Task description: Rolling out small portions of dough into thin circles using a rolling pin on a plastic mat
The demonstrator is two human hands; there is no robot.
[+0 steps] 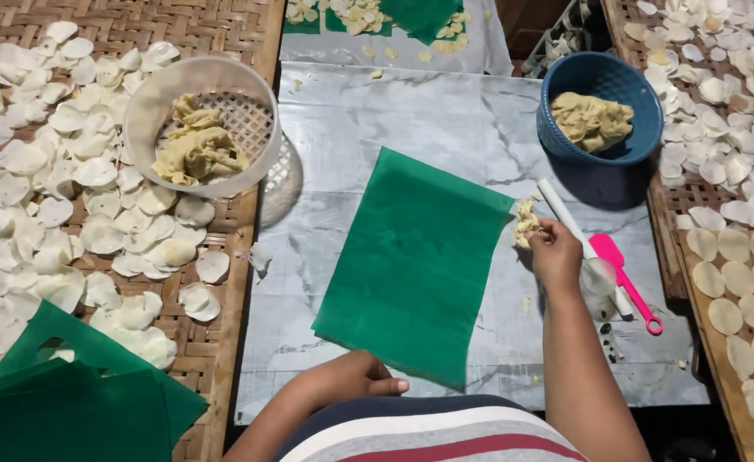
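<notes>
Beside green sheet (411,261), right hand (555,255) pinching dough lump (525,224) — fingers partly hidden

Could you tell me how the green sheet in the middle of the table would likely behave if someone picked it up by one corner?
The green sheet looks thin and lies dead flat on the marbled table, so it would probably droop, not hold its shape. It seems light for its area and may slide easily on that smooth surface. The left hand rests near its lower edge; the right hand holds dough beside it.
</notes>
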